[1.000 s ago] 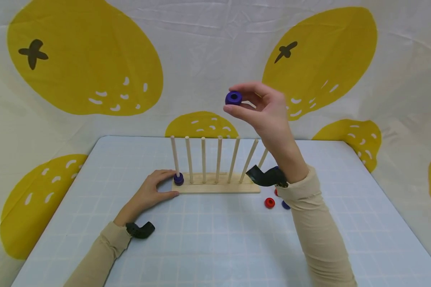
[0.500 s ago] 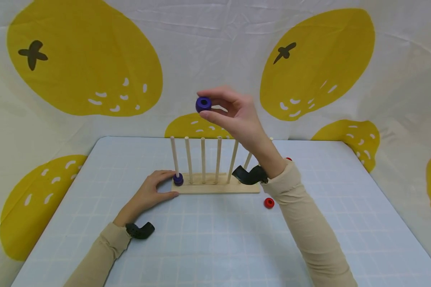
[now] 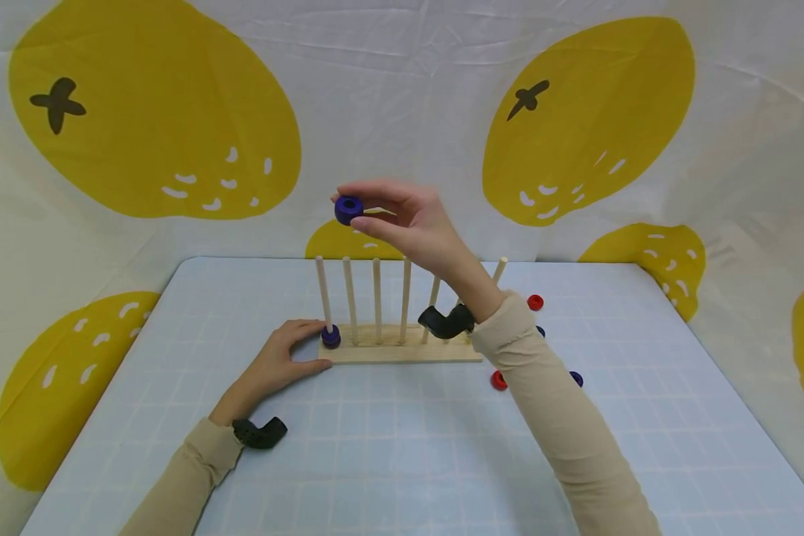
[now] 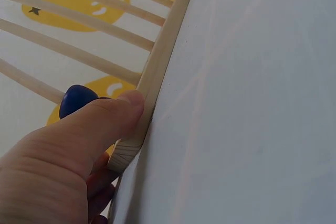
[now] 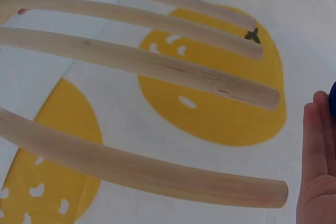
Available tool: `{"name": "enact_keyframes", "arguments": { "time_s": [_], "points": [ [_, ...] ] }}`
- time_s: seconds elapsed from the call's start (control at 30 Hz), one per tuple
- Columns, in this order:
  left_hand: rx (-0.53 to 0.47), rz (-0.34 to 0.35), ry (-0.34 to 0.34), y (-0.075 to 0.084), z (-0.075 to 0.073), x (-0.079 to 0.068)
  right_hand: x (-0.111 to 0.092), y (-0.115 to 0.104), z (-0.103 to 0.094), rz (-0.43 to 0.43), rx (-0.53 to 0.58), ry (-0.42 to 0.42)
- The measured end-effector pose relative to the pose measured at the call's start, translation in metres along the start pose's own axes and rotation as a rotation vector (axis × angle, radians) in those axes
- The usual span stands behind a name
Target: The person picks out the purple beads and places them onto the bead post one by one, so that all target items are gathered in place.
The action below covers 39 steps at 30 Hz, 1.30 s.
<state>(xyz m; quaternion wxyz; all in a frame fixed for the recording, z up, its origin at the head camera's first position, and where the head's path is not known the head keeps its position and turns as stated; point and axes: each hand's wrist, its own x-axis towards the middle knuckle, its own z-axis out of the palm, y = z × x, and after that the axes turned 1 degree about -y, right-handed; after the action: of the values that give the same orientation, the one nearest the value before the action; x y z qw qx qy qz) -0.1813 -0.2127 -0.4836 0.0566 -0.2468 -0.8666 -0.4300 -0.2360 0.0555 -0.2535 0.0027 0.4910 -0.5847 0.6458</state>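
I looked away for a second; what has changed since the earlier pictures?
The right hand, pinching a blue-purple ring, moved left and slightly lower in the head view. The right sleeve's shift uncovered the far red ring. Nothing was grasped or released. The left hand still holds the wooden rack at its left end.

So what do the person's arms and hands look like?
The left sleeve and right sleeve are long, plain beige and a bit creased. The left gadget and right gadget, one by each wrist, are black and curved. The left hand and right hand wear no gloves.
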Motion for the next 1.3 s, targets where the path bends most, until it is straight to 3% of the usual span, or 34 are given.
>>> {"name": "enact_keyframes", "arguments": {
  "time_s": [0.43, 0.73, 1.3],
  "points": [
    [-0.003, -0.011, -0.003, 0.001, 0.001, -0.001, 0.011, 0.013, 0.009, 0.147, -0.038, -0.043],
    [-0.002, 0.003, 0.009, 0.0, 0.003, -0.001, 0.006, 0.022, 0.013, 0.253, -0.055, -0.152],
    [0.026, 0.044, 0.034, -0.003, 0.003, 0.0, 0.007, 0.025, 0.013, 0.245, -0.169, -0.225]
  ]
}}
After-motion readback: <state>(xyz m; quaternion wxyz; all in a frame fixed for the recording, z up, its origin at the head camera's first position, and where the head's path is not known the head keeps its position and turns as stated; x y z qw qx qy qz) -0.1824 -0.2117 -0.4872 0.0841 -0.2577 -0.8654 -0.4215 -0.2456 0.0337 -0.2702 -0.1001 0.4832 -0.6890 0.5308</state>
